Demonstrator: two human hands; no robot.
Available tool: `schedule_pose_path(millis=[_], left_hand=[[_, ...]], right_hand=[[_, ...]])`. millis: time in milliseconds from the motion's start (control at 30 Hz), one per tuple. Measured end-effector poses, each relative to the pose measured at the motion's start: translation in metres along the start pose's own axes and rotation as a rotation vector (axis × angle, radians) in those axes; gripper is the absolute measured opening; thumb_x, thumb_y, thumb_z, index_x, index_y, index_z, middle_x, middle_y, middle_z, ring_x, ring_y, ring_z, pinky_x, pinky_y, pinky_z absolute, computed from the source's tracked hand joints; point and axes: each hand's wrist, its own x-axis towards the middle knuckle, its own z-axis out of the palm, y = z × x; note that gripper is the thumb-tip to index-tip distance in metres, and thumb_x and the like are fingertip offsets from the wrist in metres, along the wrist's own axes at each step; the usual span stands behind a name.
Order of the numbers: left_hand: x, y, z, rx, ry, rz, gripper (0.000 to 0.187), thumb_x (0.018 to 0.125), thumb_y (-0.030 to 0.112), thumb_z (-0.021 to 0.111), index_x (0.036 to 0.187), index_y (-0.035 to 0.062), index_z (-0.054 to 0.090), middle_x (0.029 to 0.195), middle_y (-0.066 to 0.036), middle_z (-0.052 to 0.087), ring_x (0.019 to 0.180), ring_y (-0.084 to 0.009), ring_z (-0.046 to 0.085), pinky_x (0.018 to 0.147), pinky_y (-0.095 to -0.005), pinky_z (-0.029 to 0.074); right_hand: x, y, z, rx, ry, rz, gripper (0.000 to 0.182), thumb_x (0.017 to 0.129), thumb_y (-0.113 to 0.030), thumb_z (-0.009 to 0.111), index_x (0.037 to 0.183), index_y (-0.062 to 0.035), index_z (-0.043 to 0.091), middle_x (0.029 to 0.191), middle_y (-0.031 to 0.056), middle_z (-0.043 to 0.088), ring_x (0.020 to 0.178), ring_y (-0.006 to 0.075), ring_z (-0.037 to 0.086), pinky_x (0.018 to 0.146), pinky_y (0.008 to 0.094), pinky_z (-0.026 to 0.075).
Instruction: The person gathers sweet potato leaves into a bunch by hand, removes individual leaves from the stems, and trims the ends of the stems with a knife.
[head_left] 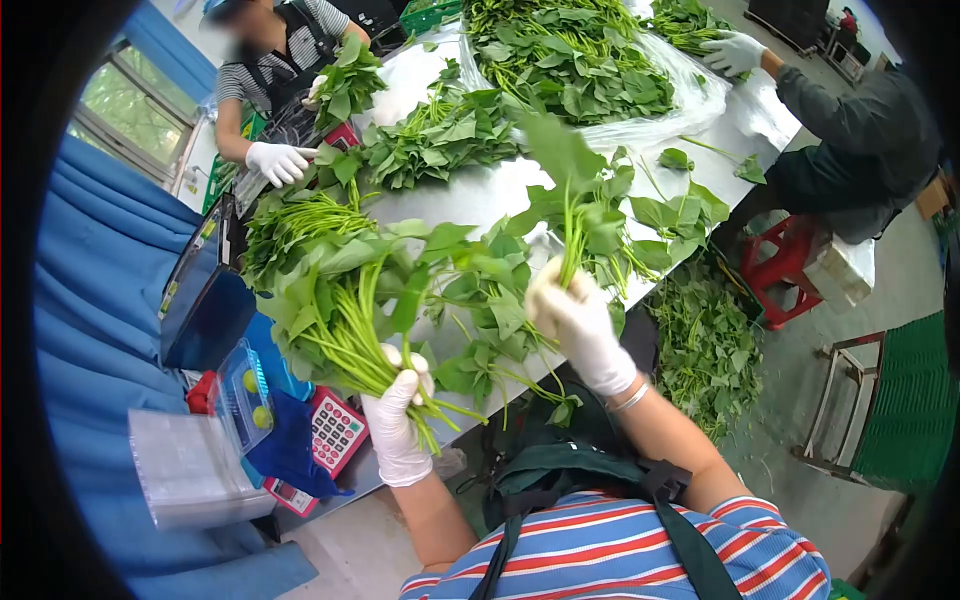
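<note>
My gloved left hand [398, 425] is closed around a thick bunch of leafy green stems [345, 325], the cut ends poking out below my fingers. My gloved right hand [580, 325], slightly blurred, grips a few leafy stems [568, 180] held upright over the table edge. Loose leafy stems [490, 340] lie on the metal table [460, 210] between my hands, and more spread beyond the right one. Just past the left bunch rests another stack of greens [300, 225], its stems lined up.
A large pile of greens [570, 60] sits on clear plastic at the far side. At left are a pink scale with keypad [335, 430], a clear plastic box [243, 395] and plastic bags [185, 465]. Two co-workers in white gloves handle greens. Leaves [705, 350] cover the floor beside a red stool [780, 265].
</note>
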Motion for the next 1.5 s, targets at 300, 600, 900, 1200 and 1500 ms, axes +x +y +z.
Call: schedule_pose_path(millis=[300,600,900,1200,1500], left_hand=[[-0.01,-0.003,0.033,0.426,-0.054,-0.118,0.035,0.067,0.001,0.072,0.093,0.0062,0.05,0.079,-0.009,0.061,0.063,-0.0112,0.055,0.052,-0.0194,0.042],[-0.01,-0.012,0.028,0.439,-0.053,-0.176,0.034,0.065,-0.005,0.074,0.09,0.0035,0.053,0.083,-0.012,0.064,0.076,-0.0165,0.063,0.069,-0.0285,0.051],[-0.011,-0.016,0.032,0.429,-0.087,-0.172,0.034,0.065,-0.004,0.075,0.089,0.0035,0.053,0.082,-0.011,0.065,0.074,-0.0155,0.062,0.069,-0.0283,0.051],[-0.011,-0.016,0.026,0.5,-0.128,-0.216,0.05,0.061,-0.001,0.076,0.104,-0.0002,0.052,0.08,-0.007,0.061,0.069,-0.0136,0.059,0.06,-0.0242,0.047],[-0.012,-0.002,0.006,0.456,-0.143,-0.216,0.04,0.06,0.004,0.078,0.091,0.0045,0.052,0.077,-0.006,0.062,0.067,-0.0124,0.057,0.06,-0.0233,0.045]], right_hand=[[0.002,-0.03,0.023,-0.698,0.037,-0.121,0.025,0.074,-0.025,0.071,0.087,-0.0048,0.065,0.053,-0.0025,0.044,0.05,0.0042,0.038,0.047,0.0213,0.032],[-0.008,-0.038,0.022,-0.868,-0.055,-0.191,0.032,0.069,-0.032,0.074,0.083,-0.0058,0.064,0.057,0.0014,0.048,0.052,0.0108,0.044,0.049,0.0265,0.035],[-0.006,-0.032,0.025,-0.66,0.01,-0.14,0.024,0.076,-0.022,0.066,0.088,-0.0022,0.058,0.069,0.0092,0.06,0.063,0.0146,0.055,0.061,0.028,0.045],[0.004,-0.041,0.001,-0.072,0.0,0.182,0.019,0.078,-0.011,0.061,0.094,-0.0079,0.052,0.068,-0.0064,0.046,0.05,0.0014,0.038,0.045,0.0171,0.031],[0.01,-0.075,-0.099,0.271,0.535,-0.284,0.023,0.085,-0.022,0.058,0.102,-0.0087,0.052,0.074,-0.0028,0.049,0.049,0.0019,0.033,0.042,0.0156,0.026]])
